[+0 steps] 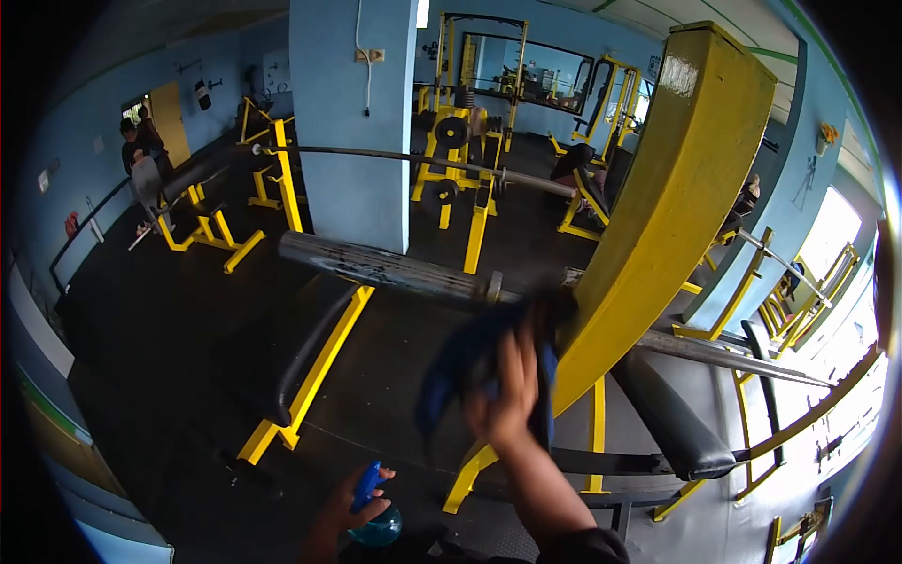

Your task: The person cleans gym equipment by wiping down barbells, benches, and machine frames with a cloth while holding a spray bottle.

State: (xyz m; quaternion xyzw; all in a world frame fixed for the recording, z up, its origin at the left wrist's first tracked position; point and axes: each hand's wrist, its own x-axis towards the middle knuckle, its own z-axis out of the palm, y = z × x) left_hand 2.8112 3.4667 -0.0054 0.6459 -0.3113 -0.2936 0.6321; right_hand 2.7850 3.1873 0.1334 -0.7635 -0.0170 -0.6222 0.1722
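Low at the bottom centre, my left hand (340, 512) is wrapped round a spray bottle (378, 529) with a blue trigger head and a see-through bluish body. My right hand (512, 390) is raised in front of me with a dark blue cloth (449, 376), its fingers stretched upward over the fabric. Motion blurs the cloth's edges. Hand and cloth are beside the lower part of a thick yellow post (662, 188); whether the cloth touches the post I cannot tell.
A black bench (305, 348) on a yellow frame stands left, with a grey padded roller (385, 266) behind. Another black bench (672, 423) is right. A barbell (376, 153) spans the racks beyond a blue pillar (349, 122). Two people (141, 150) are far left.
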